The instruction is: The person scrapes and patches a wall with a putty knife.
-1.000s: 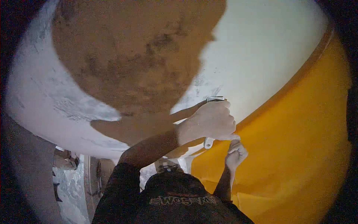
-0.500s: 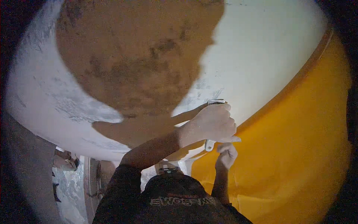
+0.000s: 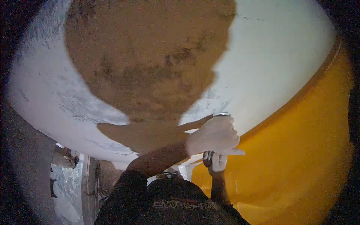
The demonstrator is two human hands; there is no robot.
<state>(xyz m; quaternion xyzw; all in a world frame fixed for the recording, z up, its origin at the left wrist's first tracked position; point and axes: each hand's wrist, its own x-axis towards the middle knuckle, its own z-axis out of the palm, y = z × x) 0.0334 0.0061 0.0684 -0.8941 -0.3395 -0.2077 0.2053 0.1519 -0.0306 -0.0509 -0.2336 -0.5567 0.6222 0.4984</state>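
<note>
My left hand (image 3: 212, 135) is closed around a hand tool, whose metal end (image 3: 221, 114) shows above my knuckles against a pale, curved surface (image 3: 279, 54) with grey smears. Just below it, my right hand (image 3: 215, 161) is curled shut where the tool's lower end was visible earlier; what its fingers hold is hidden. A large brown shadow of a head and arm lies over the middle of the pale surface.
A yellow curved surface (image 3: 292, 153) runs down the right side, bordered by a darker rim. Past the lower-left edge of the pale surface are a grey mottled area (image 3: 67, 187) and small objects too dim to name. My dark shirt fills the bottom centre.
My left hand and the tool sit lower and slightly right in view, as does the pale surface's shadow. My right hand has moved leftward, up under the left hand, covering the tool's lower end.
</note>
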